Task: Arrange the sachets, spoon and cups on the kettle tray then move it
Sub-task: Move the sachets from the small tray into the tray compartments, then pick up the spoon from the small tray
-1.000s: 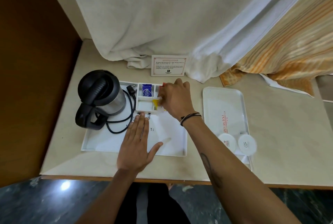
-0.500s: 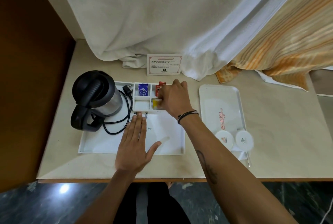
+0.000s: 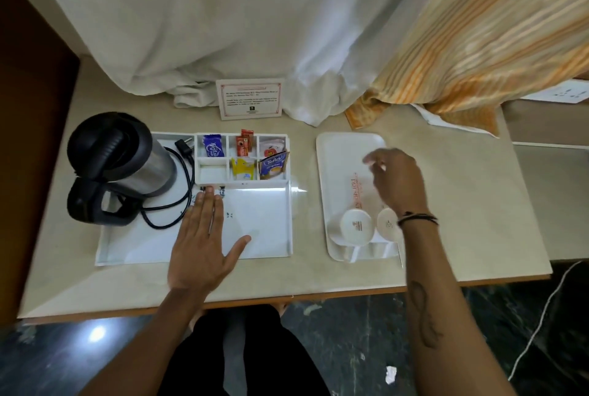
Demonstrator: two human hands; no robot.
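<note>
The white kettle tray (image 3: 267,246) lies on the beige counter with a black and steel kettle (image 3: 118,159) at its left end. Its divided section at the back holds a blue sachet (image 3: 213,149), red sachets (image 3: 245,144), a yellow sachet (image 3: 243,168) and a tea sachet (image 3: 273,165). My left hand (image 3: 204,236) rests flat on the tray floor, fingers spread. My right hand (image 3: 395,179) hovers empty, fingers loosely curled, over a second white tray (image 3: 338,153). Two upturned white cups (image 3: 355,225) sit at that tray's near end, the right one partly behind my wrist.
A printed card (image 3: 251,101) stands behind the kettle tray against a white curtain (image 3: 223,29). An orange striped curtain (image 3: 494,29) hangs at the right. The kettle's black cord (image 3: 165,214) coils on the tray. The counter's front edge runs just below my left wrist.
My right hand has left the sachet compartments and moved right, over the second tray. The yellow sachet now stands in its compartment. My left hand has stayed flat on the tray.
</note>
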